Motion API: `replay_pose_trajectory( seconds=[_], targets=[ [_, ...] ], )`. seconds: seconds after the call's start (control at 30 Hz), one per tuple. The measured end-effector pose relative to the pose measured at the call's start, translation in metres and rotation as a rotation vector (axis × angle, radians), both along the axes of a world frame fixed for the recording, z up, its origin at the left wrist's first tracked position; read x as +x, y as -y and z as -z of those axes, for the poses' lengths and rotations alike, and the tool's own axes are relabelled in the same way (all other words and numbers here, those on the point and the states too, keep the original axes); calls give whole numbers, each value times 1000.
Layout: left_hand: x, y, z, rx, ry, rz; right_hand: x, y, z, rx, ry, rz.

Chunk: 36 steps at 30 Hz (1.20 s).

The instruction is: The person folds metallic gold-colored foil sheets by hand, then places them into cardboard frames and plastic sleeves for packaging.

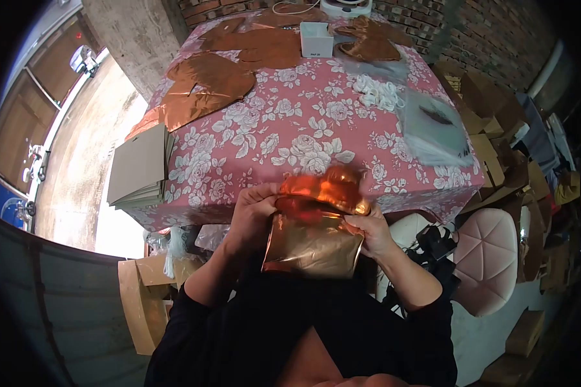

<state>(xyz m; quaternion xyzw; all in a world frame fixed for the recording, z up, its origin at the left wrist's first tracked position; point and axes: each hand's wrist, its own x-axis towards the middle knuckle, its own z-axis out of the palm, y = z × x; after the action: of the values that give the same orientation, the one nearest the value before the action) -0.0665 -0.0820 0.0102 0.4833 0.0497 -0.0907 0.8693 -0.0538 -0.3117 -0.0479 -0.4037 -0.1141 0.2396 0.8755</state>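
Observation:
My left hand [253, 211] pinches the left side of a shiny copper-coloured foil balloon [313, 244], held in front of my body at the table's near edge. On its right side, the thumb and fingers of my right hand [372, 231] are closed on the same foil. The lower part hangs flat and folded like a rectangle. Its upper part is crumpled, bent over and blurred by motion. More flat copper foil balloons [210, 85] lie spread across the far left of the table, and another foil piece [371, 46] rests at the far right.
A pink floral cloth covers the table [310, 122]. Grey cards [137, 166] are stacked at its left corner. A small white box [316, 40], white ribbon bundles [377, 93] and clear plastic bags [436, 129] lie on it. A padded chair [487, 261] and cardboard boxes [487, 161] stand to the right.

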Motion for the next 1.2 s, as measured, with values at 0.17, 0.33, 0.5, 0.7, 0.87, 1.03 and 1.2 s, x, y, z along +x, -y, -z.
replay_pose_trajectory(
  seconds=[0.17,0.33,0.5,0.7,0.87,1.03,1.2],
  targets=[
    [15,-13,5,116,179,109,8,4,-1,22,47,6],
    [31,-13,1,45,201,171,23,9,-12,100,122,-42],
    [52,-12,2,54,244,184,34,9,-37,-194,307,79],
    [80,-46,38,429,667,205,51,10,-55,-367,495,55],
    [87,-48,-2,231,312,400,63,5,-68,-448,583,42],
    [100,-30,-18,276,177,349,81,7,-65,-442,697,61],
    [117,-30,-20,252,150,268,87,7,-69,-271,302,188]
  ],
)
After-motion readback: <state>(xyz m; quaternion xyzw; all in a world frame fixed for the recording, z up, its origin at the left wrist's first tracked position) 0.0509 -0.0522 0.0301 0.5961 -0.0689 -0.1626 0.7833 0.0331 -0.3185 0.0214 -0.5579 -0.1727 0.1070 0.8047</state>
